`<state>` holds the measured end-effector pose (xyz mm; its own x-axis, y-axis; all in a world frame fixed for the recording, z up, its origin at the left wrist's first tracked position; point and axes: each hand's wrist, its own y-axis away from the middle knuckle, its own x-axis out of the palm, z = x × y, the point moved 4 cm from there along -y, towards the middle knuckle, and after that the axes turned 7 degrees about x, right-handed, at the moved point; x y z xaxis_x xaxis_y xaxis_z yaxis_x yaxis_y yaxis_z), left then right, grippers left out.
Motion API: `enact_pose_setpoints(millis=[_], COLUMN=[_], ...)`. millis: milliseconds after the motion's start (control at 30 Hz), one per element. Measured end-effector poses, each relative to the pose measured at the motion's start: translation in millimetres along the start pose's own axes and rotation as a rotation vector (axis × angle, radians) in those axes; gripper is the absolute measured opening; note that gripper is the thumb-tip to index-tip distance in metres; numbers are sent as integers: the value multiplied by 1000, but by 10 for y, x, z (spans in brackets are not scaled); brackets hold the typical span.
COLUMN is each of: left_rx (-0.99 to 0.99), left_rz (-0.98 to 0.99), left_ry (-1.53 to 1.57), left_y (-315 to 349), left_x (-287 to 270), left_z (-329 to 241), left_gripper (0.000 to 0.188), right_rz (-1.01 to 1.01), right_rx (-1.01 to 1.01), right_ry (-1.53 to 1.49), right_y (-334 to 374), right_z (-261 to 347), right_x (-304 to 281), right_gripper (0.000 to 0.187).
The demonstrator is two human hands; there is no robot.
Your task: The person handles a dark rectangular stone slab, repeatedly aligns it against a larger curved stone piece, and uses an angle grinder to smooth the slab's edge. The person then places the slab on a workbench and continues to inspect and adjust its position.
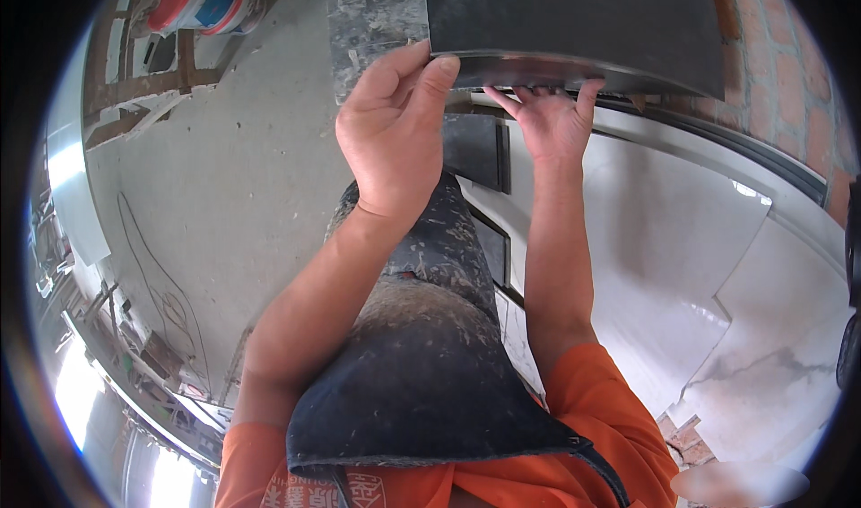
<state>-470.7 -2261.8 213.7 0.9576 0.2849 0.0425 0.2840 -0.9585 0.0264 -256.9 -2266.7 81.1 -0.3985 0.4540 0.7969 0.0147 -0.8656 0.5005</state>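
Observation:
A dark slab (574,10) with a smooth face and a thin shiny near edge lies ahead of me at the top. My left hand (395,122) is closed on its near left corner, thumb and fingers pinching the edge. Under the near edge, my right hand (552,122) bears against the slab palm up, its thumb and little finger showing at the edge. Its middle fingers are partly hidden beneath the slab.
A mottled grey board (372,19) lies left of the slab. Brick wall (771,42) and pale stone panels (664,212) stand on the right. Dark tiles (475,145) sit below the slab. At left are a red-and-white bucket (193,1), a wooden frame (148,82) and a cable (161,284) on the floor.

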Motion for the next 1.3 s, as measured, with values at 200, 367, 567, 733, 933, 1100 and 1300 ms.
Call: enact_pose_setpoints(millis=[200, 367, 567, 733, 933, 1100, 1300], left_rx=[7, -10, -56, -39, -39, -24, -29], left_rz=[14, -8, -27, 1, 26, 22, 7], left_ry=[-28, 33, 58, 52, 185, 84, 97], left_y=[1, 7, 9, -36, -51, -50, -33], left_x=[-8, -6, -49, -81, -47, -58, 4], left_z=[-35, 3, 54, 128, 111, 116, 68], left_gripper=[27, 27, 26, 23, 25, 21, 21], right_rz=[23, 0, -80, -45, -19, -30, 1], right_rx=[6, 8, -33, -47, -74, -53, -23], right_ry=[11, 31, 0, 1, 33, 30, 85], right_y=[15, 47, 67, 34, 73, 90, 92], right_z=[-20, -1, -5, -35, 1, -2, 30], right_x=[-7, 19, 15, -25, 33, 71, 87], right_gripper=[111, 117, 103, 102, 110, 110, 117])
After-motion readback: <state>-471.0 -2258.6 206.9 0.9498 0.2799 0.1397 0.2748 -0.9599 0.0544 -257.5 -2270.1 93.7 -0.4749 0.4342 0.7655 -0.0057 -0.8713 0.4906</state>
